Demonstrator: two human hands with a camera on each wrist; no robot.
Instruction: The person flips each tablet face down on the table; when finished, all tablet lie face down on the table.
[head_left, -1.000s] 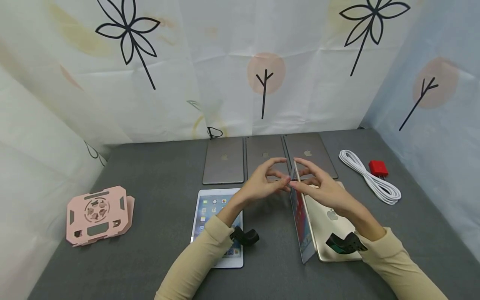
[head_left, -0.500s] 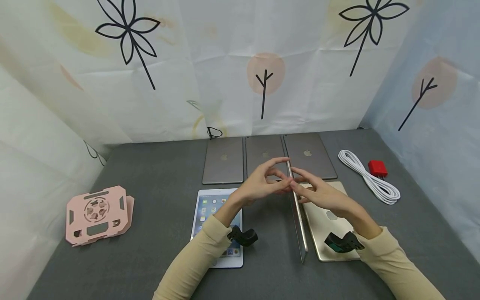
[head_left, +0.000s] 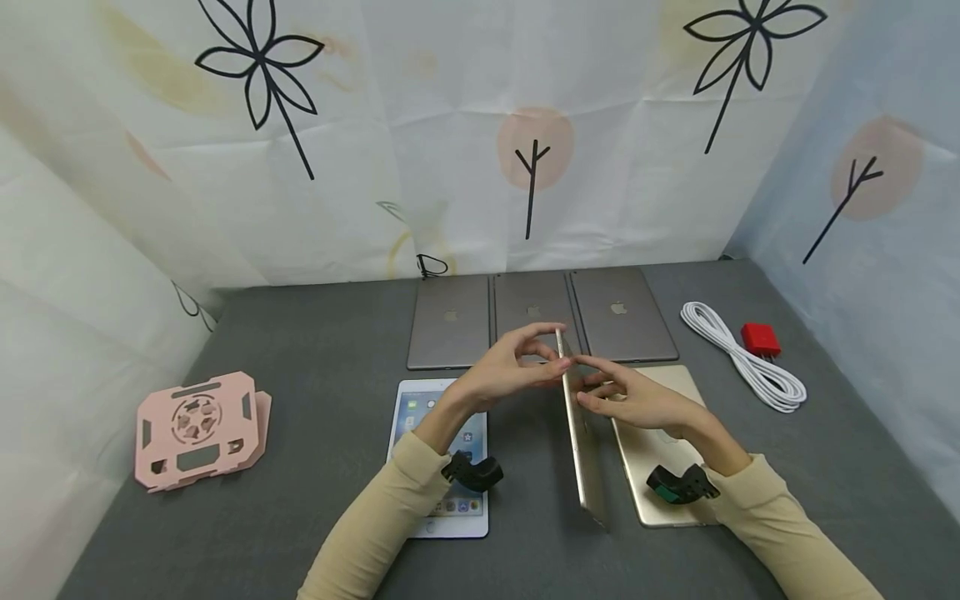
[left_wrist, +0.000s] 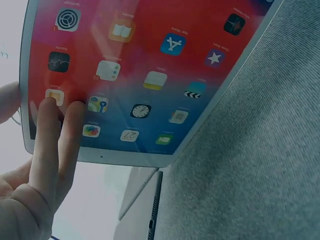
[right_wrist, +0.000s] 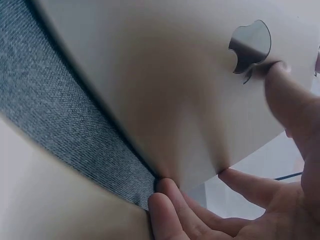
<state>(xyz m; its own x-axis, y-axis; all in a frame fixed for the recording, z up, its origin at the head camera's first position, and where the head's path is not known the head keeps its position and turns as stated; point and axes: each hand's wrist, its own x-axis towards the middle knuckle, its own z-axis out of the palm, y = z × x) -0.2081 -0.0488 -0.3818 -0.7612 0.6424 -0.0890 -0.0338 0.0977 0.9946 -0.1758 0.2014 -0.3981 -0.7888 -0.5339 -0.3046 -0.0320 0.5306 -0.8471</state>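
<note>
A gold-backed tablet [head_left: 583, 454] stands on edge, nearly upright, its lit screen facing left. My left hand [head_left: 501, 371] grips its far end; in the left wrist view two fingers [left_wrist: 46, 145] lie against the screen [left_wrist: 135, 85] among the app icons. On the other side, my right hand [head_left: 648, 400] touches the gold back with its fingertips. The right wrist view shows the thumb [right_wrist: 287, 97] beside the apple logo [right_wrist: 251, 46] and other fingers near the tablet's end. A second gold tablet [head_left: 656, 467] lies face down, partly under my right arm.
A white tablet [head_left: 465, 525] lies screen up below my left forearm. Three grey tablets [head_left: 450, 321] line the back of the table. A coiled white cable [head_left: 742, 358] and red charger [head_left: 761, 338] are at right, pink panels [head_left: 198, 433] at left.
The upright tablet has moved left and tilted, so its gold back now shows instead of its screen. My left hand moved left with it; my right fingers now rest on the back.
</note>
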